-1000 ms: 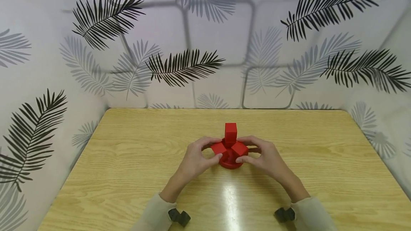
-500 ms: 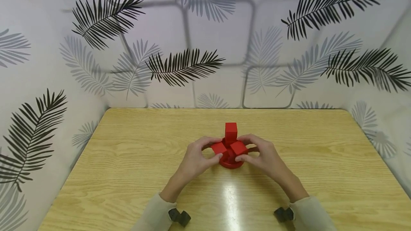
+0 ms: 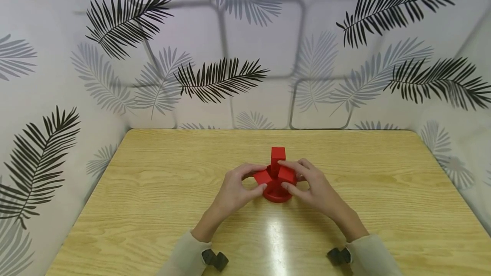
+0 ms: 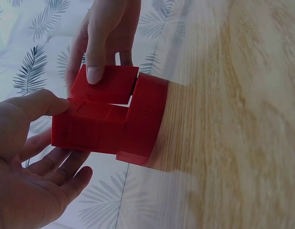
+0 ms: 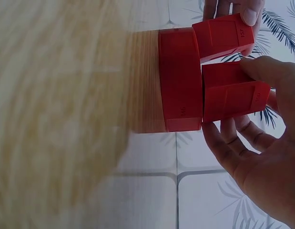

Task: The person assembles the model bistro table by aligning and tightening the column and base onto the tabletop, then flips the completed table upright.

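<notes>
A red round base stands on the wooden table, with three red blocks set on or against it. My left hand grips the left block, thumb in front and fingers behind; in the left wrist view this block leans outward from the base. The right block is pinched by my right hand, whose index finger lies over its far top edge. A narrow gap shows between that block and the base in the right wrist view. Behind them the third block stands upright, untouched by the left hand.
Wooden tabletop stretches around the hands on all sides. Leaf-patterned white walls close off the back and sides. A dark wrist device sits at the left cuff, another dark device at the right.
My right hand has shifted its grip, its index finger moving up and inward across the right block, which has turned. The base and upright block have shifted slightly right. My left hand barely moved.
</notes>
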